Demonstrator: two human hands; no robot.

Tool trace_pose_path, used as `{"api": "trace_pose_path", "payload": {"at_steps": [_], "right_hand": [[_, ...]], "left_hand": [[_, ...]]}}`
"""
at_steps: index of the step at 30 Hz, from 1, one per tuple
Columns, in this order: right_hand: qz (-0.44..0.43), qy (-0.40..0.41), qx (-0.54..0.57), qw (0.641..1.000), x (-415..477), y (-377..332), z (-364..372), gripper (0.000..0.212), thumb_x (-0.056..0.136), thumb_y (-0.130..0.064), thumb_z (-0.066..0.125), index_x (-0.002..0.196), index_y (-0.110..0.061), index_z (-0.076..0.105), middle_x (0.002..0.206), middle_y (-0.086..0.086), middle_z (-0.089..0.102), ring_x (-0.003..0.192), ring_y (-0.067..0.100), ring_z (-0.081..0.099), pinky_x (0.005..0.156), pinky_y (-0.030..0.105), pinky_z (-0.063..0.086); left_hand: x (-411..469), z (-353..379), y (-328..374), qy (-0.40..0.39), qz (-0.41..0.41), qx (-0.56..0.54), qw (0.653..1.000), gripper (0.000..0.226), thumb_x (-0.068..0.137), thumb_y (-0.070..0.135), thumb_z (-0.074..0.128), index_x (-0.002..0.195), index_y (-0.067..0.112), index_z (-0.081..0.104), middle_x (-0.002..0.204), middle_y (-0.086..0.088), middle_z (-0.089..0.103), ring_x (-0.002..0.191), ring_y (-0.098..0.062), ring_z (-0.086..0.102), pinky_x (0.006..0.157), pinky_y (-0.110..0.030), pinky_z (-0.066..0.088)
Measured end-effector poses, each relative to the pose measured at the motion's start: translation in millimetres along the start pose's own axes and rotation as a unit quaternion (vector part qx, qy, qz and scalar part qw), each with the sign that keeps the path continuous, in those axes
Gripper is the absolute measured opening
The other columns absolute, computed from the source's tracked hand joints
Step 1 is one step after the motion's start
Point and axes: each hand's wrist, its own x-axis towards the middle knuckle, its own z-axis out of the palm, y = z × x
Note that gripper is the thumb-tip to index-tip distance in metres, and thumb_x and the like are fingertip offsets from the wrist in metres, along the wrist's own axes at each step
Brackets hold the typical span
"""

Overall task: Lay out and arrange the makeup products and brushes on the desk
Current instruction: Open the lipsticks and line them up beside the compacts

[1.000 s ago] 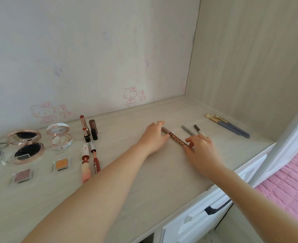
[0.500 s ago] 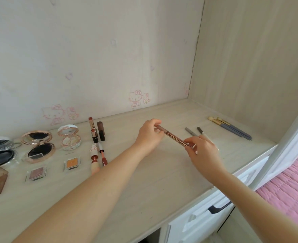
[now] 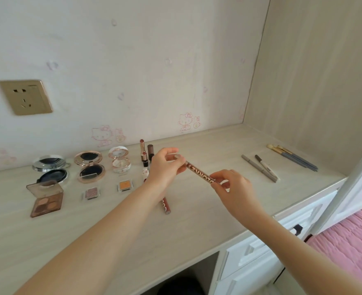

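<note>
A brown makeup pencil [image 3: 199, 173] with white lettering hangs above the desk [image 3: 197, 220], held at both ends. My left hand [image 3: 165, 167] pinches its far end and my right hand [image 3: 233, 186] pinches its near end. Two grey pencils [image 3: 261, 168] lie to the right, and several blue-handled brushes [image 3: 292, 157] lie near the side wall. On the left stand open compacts [image 3: 89, 167], an eyeshadow palette [image 3: 47, 199], two small eyeshadow pans [image 3: 124, 185] and lipsticks [image 3: 143, 153]. Another brown pencil [image 3: 165, 206] lies partly hidden under my left wrist.
A gold wall socket [image 3: 25, 97] is on the back wall at left. A wooden side panel [image 3: 314, 81] closes the desk on the right. White drawers [image 3: 261, 252] sit below the desk edge, and a pink bed cover [image 3: 350, 241] lies at the lower right.
Both hands have lifted the brown pencil off the desk and carried it left, toward the lipsticks. The camera has tilted up and left, bringing the palette and wall socket into view.
</note>
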Motion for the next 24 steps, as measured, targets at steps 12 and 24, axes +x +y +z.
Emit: {"api": "trace_pose_path", "payload": {"at_steps": [12,24], "right_hand": [[0.016,-0.128,0.129,0.983,-40,-83,45,0.03,0.08,-0.004,0.068,0.098,-0.028,0.067,0.086,-0.016,0.066,0.076,-0.006,0.061,0.066,0.005,0.046],[0.033,-0.13,0.221,0.966,-57,-116,96,0.015,0.077,-0.011,0.075,0.085,-0.02,0.068,0.081,-0.007,0.07,0.074,0.002,0.065,0.07,0.015,0.051]], "left_hand": [[-48,-94,20,0.081,-0.048,-0.122,0.988,0.006,0.087,0.005,0.066,0.084,0.01,0.063,0.093,-0.014,0.071,0.078,-0.018,0.064,0.071,-0.023,0.055],[-85,-136,4,0.062,-0.044,-0.031,0.997,0.018,0.089,0.014,0.065,0.103,0.003,0.066,0.092,-0.009,0.075,0.08,-0.02,0.069,0.085,-0.034,0.056]]}}
